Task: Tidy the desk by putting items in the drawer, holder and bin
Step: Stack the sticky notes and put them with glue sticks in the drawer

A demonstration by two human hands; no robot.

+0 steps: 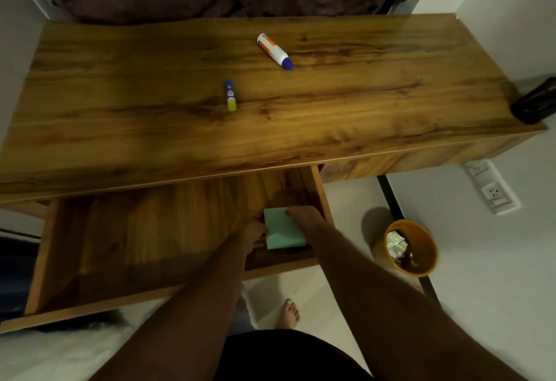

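A green pad of sticky notes (282, 228) is down in the right end of the open wooden drawer (120, 248). My left hand (248, 230) grips its left edge and my right hand (304, 215) holds its top right corner. On the desk top (361, 104) lie a white glue bottle with a blue cap (274, 51) and a small blue and yellow glue stick (230, 95). A black mesh holder (537, 101) stands at the desk's right end. An orange bin (410, 246) sits on the floor to the right.
The drawer is pulled far out toward me below the desk's front edge. The bin holds crumpled wrappers. A wall socket (493, 191) is low on the right wall. A dark curtain hangs behind the desk. My bare foot (290, 313) is on the floor.
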